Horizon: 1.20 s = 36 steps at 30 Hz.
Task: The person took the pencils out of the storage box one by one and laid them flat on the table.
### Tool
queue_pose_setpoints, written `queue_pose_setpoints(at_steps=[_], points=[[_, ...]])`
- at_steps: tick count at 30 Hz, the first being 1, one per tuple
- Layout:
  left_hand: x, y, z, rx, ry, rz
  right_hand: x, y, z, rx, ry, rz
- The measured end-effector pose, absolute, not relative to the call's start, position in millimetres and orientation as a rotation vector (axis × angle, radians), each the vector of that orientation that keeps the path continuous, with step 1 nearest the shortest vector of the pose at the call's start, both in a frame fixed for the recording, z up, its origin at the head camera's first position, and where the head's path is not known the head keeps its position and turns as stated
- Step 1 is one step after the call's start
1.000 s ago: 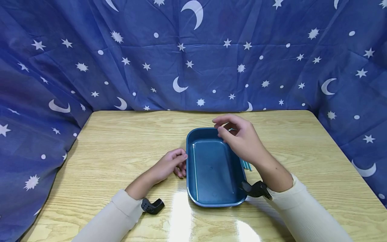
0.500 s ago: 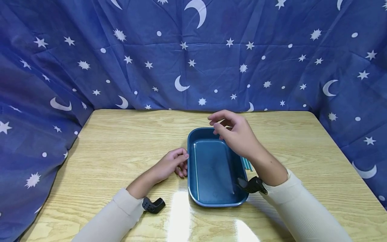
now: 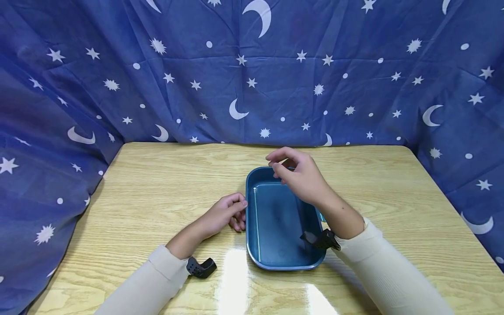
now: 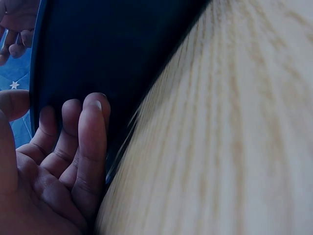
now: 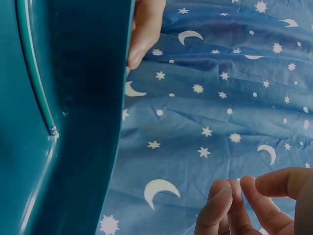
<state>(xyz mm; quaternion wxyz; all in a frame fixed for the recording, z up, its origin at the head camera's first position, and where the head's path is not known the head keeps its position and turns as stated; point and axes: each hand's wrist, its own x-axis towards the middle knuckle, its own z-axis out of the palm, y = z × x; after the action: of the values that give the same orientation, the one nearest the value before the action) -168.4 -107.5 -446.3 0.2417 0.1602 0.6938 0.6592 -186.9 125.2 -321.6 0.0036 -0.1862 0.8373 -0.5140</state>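
A deep dark-teal tray (image 3: 277, 267) stands on the wooden table, and one thin teal rod with a pale tip (image 5: 43, 107) lies lengthwise along the tray's left side. My left hand (image 3: 226, 214) rests at the tray's left wall, thumb at the rim, its other fingers loosely bent beside the outer wall in the left wrist view. Over the tray's far right corner hovers my right hand (image 3: 301, 175), palm down with bent fingers. In the right wrist view its fingertips (image 5: 222, 196) come near the thumb, and no rod shows between them.
Ends of more teal rods (image 3: 321, 216) peek out to the right of the tray, mostly hidden by my right forearm. Black wrist cameras (image 3: 201, 267) sit on both wrists. A blue star-and-moon cloth (image 3: 252, 87) hangs behind and around the wooden table (image 3: 169, 175).
My right hand has drifted left over the tray's far end, and its forearm now covers more of the rods beside the tray. The left hand stays at the wall.
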Motion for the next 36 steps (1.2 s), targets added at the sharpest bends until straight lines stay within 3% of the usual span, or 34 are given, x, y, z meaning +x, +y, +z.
queue_pose_setpoints(at_steps=[36], points=[[-170.1, -108.2, -447.9, 0.446, 1.867, 1.805, -204.2, 105.8, -358.0, -0.552, 2.633, -1.412]])
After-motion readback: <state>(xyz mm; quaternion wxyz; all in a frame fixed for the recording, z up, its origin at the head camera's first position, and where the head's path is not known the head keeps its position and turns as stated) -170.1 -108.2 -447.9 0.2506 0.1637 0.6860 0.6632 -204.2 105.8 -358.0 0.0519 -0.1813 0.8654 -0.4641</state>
